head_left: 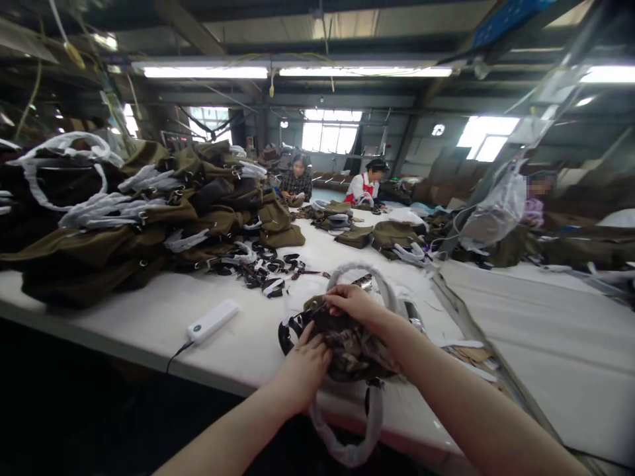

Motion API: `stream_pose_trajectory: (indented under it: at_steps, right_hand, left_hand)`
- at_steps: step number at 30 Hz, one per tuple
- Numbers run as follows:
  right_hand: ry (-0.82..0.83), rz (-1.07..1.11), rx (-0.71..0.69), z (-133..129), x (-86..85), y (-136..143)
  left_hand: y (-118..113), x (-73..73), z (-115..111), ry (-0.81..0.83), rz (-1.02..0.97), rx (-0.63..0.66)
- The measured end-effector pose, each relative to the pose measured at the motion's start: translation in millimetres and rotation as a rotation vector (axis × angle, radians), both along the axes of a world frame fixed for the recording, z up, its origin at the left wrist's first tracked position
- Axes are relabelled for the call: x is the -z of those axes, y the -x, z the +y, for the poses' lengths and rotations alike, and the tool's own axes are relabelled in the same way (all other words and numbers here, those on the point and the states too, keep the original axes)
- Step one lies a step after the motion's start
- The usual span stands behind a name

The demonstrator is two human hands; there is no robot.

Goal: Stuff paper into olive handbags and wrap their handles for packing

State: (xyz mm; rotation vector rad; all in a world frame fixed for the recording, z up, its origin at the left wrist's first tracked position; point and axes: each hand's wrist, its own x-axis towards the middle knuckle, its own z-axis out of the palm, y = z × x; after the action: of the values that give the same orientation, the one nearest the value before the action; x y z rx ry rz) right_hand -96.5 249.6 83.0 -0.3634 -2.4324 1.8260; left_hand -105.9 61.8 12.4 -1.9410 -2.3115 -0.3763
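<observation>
A dark handbag with a mottled, camouflage-like body [360, 350] lies at the table's front edge. One wrapped handle [347, 453] hangs over the edge, and the other wrapped handle [384, 283] arches up behind the bag. My left hand [307, 363] rests on the bag's left side, its fingers stretched out over the dark material. Above it, my right hand [354, 305] is closed in a pinch at the bag's upper left edge. What sits between those fingertips is too small to make out. A dark strap [285, 336] loops out beside the bag's left end.
Olive bags [198, 198] with wrapped handles are piled on the left. Dark straps with buckles [268, 264] lie beyond the handbag. A white corded device [213, 322] lies near the front edge. Several people sit farther back; one wears a red apron [358, 188]. Plastic [496, 211] hangs right.
</observation>
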Motion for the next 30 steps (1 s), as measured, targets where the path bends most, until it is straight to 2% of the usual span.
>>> stream_pose_trajectory:
  at_steps: [4, 7, 11, 13, 15, 17, 20, 22, 24, 25, 27, 28, 30]
  right_hand:
    - [-0.034, 0.021, 0.008, 11, -2.7, -3]
    - [-0.113, 0.036, -0.003, 22, -10.2, -4]
    - [-0.243, 0.046, -0.033, 33, -28.4, -13]
    - [-0.418, 0.006, -0.089, 32, -34.9, -21]
    - [-0.691, -0.08, -0.165, 28, -34.9, -30]
    - [-0.93, -0.182, -0.235, 22, -27.5, -36]
    - [-1.042, -0.303, -0.316, 15, -8.1, -40]
    - [-1.094, -0.349, -0.356, 12, 4.8, -39]
    - [-1.129, -0.358, -0.379, 9, 14.4, -38]
    - [-1.139, -0.359, -0.39, 8, 17.5, -38]
    - [-1.138, -0.375, -0.419, 5, 20.5, -37]
    - [-1.132, -0.388, -0.433, 5, 20.6, -37]
    - [-1.094, -0.385, -0.451, 5, 19.0, -36]
  left_hand:
    - [20, -2.1, 13, 0.022, 0.126, 0.07]
    - [23, -19.3, 18, 0.037, 0.153, 0.126]
    - [18, -47.4, 16, -0.026, 0.09, 0.085]
    - [13, -53.5, 13, -0.089, 0.04, 0.063]
    - [6, -52.5, 11, -0.142, -0.029, 0.073]
    - [-1, -46.8, 7, -0.23, -0.13, 0.091]
    - [-3, -33.1, -5, -0.483, -0.313, 0.022]
    - [7, -19.0, -19, -0.703, -0.38, -0.136]
    - [24, 0.4, -33, -0.861, -0.427, -0.375]
    - [34, 11.6, -40, -0.861, -0.486, -0.515]
    - [52, 35.2, -48, -0.637, -0.69, -0.756]
    - [59, 46.5, -49, -0.483, -0.793, -0.818]
    - [67, 66.0, -47, -0.211, -0.959, -0.849]
